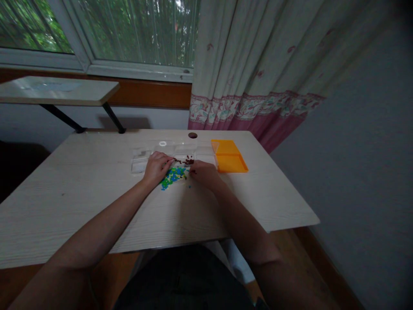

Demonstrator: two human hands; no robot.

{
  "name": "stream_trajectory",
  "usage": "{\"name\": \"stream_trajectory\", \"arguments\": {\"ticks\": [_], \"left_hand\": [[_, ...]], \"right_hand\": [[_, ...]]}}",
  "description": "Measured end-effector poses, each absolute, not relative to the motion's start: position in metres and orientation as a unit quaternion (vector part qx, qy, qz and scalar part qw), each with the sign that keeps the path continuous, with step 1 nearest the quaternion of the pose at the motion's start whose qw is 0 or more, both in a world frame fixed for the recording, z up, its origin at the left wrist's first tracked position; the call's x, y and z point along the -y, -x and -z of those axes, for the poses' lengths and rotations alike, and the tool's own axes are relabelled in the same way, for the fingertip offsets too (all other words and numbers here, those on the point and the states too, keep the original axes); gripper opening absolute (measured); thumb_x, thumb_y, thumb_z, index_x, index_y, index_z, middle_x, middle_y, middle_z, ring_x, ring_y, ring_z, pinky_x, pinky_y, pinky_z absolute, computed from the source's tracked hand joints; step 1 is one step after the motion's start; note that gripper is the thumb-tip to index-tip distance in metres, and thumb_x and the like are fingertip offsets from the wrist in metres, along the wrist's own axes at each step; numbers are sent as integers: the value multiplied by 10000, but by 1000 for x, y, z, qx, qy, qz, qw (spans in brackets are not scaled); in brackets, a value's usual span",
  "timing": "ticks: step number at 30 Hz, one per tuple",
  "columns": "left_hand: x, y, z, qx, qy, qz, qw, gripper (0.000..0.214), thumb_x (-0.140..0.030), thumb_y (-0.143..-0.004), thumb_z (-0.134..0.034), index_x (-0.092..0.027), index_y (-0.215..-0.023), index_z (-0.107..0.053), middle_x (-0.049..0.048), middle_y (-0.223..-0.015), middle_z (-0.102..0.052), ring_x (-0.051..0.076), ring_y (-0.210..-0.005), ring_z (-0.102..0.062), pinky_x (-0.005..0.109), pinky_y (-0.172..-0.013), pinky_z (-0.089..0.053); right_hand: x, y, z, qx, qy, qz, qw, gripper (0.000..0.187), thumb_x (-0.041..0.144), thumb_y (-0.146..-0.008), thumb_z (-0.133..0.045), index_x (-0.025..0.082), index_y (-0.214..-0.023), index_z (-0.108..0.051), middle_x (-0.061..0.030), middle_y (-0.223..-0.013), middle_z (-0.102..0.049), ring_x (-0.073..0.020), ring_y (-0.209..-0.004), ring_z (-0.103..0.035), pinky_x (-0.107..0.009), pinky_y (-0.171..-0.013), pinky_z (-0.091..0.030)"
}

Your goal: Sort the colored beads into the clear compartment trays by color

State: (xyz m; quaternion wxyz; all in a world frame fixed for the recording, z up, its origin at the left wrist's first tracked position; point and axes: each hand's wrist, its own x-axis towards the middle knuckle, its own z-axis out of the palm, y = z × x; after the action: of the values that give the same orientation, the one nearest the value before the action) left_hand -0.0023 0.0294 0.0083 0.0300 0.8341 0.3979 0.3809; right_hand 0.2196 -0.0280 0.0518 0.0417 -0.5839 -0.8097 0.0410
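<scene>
A heap of small blue, green and yellow beads [173, 176] lies on the wooden table [97, 193] between my hands. My left hand [157, 167] rests at the heap's left side, fingers curled with the tips pinched near some dark brown beads [187, 161]. My right hand [203, 172] sits at the heap's right side, fingers pinched together at the heap's edge. What either pinch holds is too small to make out. A clear compartment tray [142, 161] lies just behind both hands, with the brown beads in one of its cells.
An orange lid or tray [229, 157] lies to the right of the clear tray. A cable hole [192, 135] sits at the table's far edge. A shelf [58, 90], window and curtain [258, 64] stand behind; a wall runs on the right.
</scene>
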Motion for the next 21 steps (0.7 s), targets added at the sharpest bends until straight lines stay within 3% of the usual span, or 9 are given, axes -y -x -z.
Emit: {"name": "stream_trajectory", "arguments": {"ticks": [8, 13, 21], "left_hand": [[-28, 1, -8, -427, -840, -336, 4, 326, -381, -962, -477, -207, -1022, -747, 68, -828, -664, 227, -852, -529, 384, -820, -405], [-30, 2, -5, -416, -841, -345, -1, 328, -381, -962, -477, -210, -1048, -744, 73, -813, -646, 229, -845, -514, 387, -799, -403], [-31, 2, -4, -400, -847, -350, -2, 322, -387, -960, -478, -227, -1049, -742, 72, -804, -634, 227, -835, -514, 392, -788, -399]], "right_hand": [[26, -221, -48, 807, 583, -49, 80, 241, 236, -908, -493, 230, -984, -722, -40, -1120, -688, -173, -1007, -633, -246, -796, -450], [23, -221, -44, 787, 589, -98, 156, 183, 238, -898, -559, 227, -975, -725, -38, -1095, -694, -161, -1021, -619, -236, -854, -431], [13, -221, -41, 724, 601, -161, 296, 123, 247, -865, -628, 204, -891, -741, -43, -958, -698, -150, -907, -597, -251, -817, -433]]}}
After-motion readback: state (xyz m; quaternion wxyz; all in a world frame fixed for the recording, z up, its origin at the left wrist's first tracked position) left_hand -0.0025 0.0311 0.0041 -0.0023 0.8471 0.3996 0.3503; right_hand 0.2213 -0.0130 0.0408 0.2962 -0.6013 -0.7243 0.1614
